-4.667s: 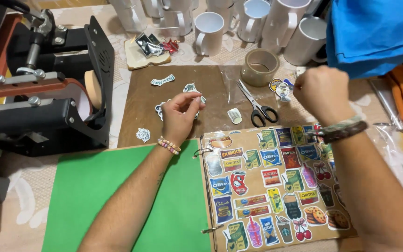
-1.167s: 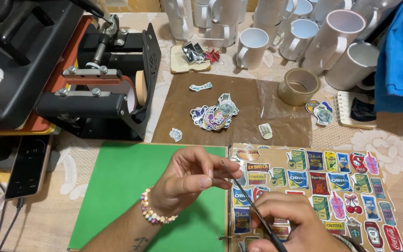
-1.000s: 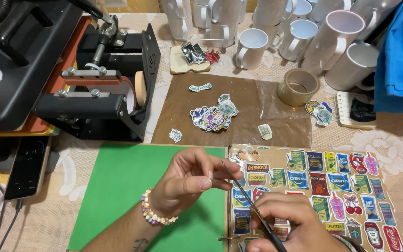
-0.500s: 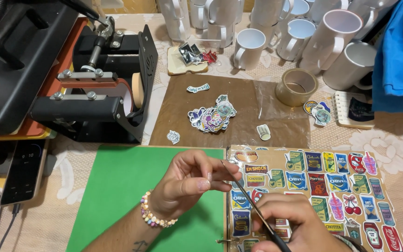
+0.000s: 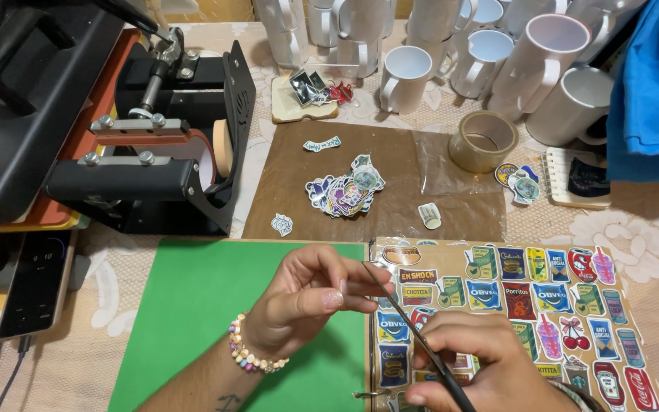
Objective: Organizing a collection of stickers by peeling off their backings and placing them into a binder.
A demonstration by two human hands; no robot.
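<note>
My left hand (image 5: 306,301), with a bead bracelet on its wrist, hovers over the seam between the green sheet (image 5: 200,320) and the sticker sheet (image 5: 543,305). Its thumb and fingertips pinch a small sticker piece, mostly hidden by the fingers. Low in the frame, my right hand (image 5: 474,358) grips black scissors (image 5: 402,309). The thin blades point up-left and their tip meets the left fingertips. A pile of cut-out stickers (image 5: 341,191) lies on the brown paper (image 5: 390,152) beyond my hands.
A black mug press (image 5: 139,145) stands at the left, with a phone (image 5: 36,282) in front of it. Several white mugs (image 5: 497,53) line the back. A tape roll (image 5: 482,141), a small notebook (image 5: 577,175) and blue cloth (image 5: 650,84) are at the right.
Earlier my left hand was at the sticker pile and my right hand reached near the tape roll. Now both are over the sticker sheet with the scissors; in the last second they barely move.
</note>
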